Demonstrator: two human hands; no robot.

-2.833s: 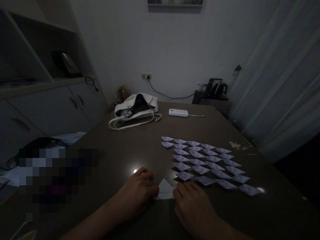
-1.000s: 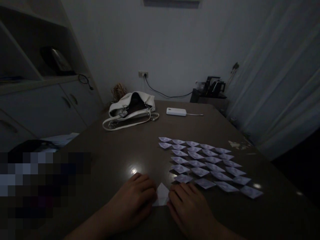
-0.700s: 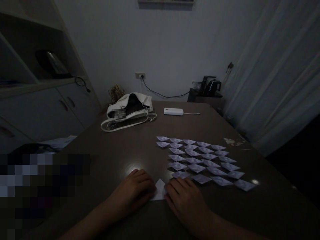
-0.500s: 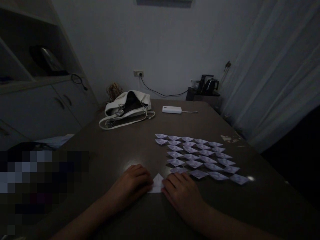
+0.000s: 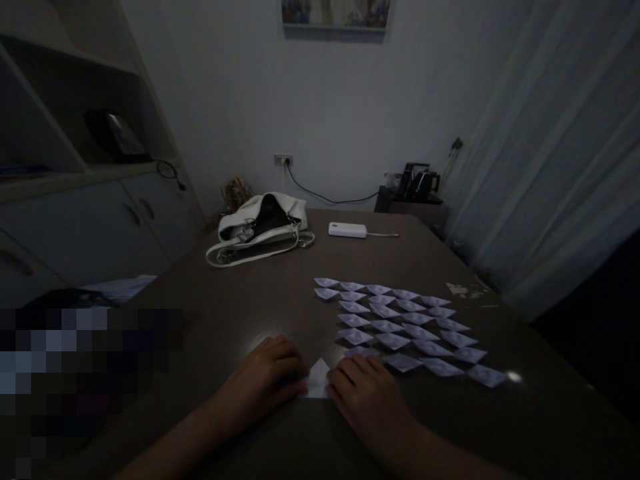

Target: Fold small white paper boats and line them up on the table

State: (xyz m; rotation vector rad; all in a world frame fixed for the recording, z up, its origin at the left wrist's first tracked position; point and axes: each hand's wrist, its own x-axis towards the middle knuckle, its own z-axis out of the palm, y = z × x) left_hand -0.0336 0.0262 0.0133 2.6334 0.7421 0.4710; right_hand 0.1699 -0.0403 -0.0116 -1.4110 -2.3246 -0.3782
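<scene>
A small folded sheet of white paper point(image 5: 319, 380) lies on the table near its front, its point facing away from me. My left hand point(image 5: 270, 375) grips its left side, fingers curled together with the thumb low. On the right side my right hand point(image 5: 367, 395) pinches the paper the same way, and its fingers cover part of it. Just beyond my right hand, several folded paper boats point(image 5: 393, 341) sit in rows on the table; the nearest left boat point(image 5: 360, 352) is partly hidden behind my fingers.
A white handbag point(image 5: 263, 230) with its strap lies at the back left of the brown table point(image 5: 260, 293). A white power bank point(image 5: 347, 230) with a short cable rests at the back. Farther off, a black kettle point(image 5: 423, 185) stands on a small cabinet, and a curtain point(image 5: 540, 167) hangs right.
The camera view has tilted up slightly, so everything sits lower and more of the wall picture shows. Both hands stay on the folded paper with little visible movement.
</scene>
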